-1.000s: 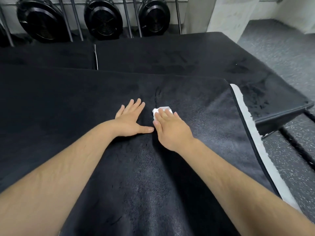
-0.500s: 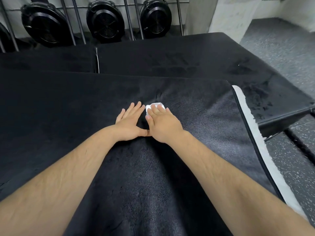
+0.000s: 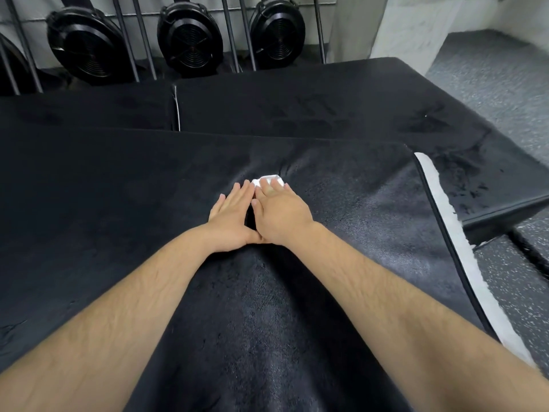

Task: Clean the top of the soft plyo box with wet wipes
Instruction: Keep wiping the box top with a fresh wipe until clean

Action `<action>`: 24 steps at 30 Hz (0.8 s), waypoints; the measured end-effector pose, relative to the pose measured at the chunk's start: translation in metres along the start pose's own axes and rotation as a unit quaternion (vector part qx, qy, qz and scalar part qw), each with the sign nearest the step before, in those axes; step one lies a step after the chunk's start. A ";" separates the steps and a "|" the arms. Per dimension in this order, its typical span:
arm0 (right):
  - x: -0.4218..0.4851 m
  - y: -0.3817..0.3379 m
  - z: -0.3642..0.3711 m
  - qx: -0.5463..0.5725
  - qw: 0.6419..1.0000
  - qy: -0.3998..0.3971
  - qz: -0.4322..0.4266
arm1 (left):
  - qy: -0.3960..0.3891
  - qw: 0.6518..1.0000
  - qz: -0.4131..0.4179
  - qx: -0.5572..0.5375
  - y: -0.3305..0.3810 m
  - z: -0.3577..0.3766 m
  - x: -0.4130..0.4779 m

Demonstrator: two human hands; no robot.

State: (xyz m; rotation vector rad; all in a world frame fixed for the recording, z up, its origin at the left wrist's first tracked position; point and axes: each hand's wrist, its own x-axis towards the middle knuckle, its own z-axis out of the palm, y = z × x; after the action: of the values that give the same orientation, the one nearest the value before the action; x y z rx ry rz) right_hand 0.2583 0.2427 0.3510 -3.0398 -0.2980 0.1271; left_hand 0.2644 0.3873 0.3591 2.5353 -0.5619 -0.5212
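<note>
**Soft plyo box [image 3: 118,203] during wiping.** The folded wet wipe [image 3: 267,180] lies on the box top, nearer the far edge than the near one and well to the left of the right edge. The right hand [image 3: 280,217] presses it down with straight, flat fingers, none curled round it. The left hand [image 3: 233,221], equally flat and holding nothing, rests on the box top just beside, thumbs touching. Both hands point toward the far edge. The wipe looks light, limp and damp, best driven by flat fingertip pressure over its middle. The padded cover dimples and creases around it. The wipe's longer side runs roughly parallel to the far edge; the box's own long axis cannot be told.
</note>
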 end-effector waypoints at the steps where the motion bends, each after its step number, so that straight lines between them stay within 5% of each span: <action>1: -0.004 0.001 -0.001 0.002 1.000 0.004 -0.002 | -0.004 1.000 0.003 0.005 0.001 -0.001 0.000; 9: -0.021 0.026 -0.007 0.084 0.996 0.029 -0.012 | -0.008 0.995 -0.028 0.096 0.000 -0.020 0.014; 13: 0.004 0.026 -0.006 0.075 0.995 0.043 0.043 | -0.025 0.997 -0.039 0.060 -0.003 -0.017 0.022; 24: 0.011 0.009 0.007 0.040 0.995 0.095 0.003 | -0.032 0.998 -0.035 0.044 -0.008 -0.015 0.024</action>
State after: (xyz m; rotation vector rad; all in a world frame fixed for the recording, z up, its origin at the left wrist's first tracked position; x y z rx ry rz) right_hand 0.2697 0.2361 0.3426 -2.9451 -0.2617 -0.1455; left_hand 0.2934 0.3882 0.3605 2.6384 -0.5311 -0.6185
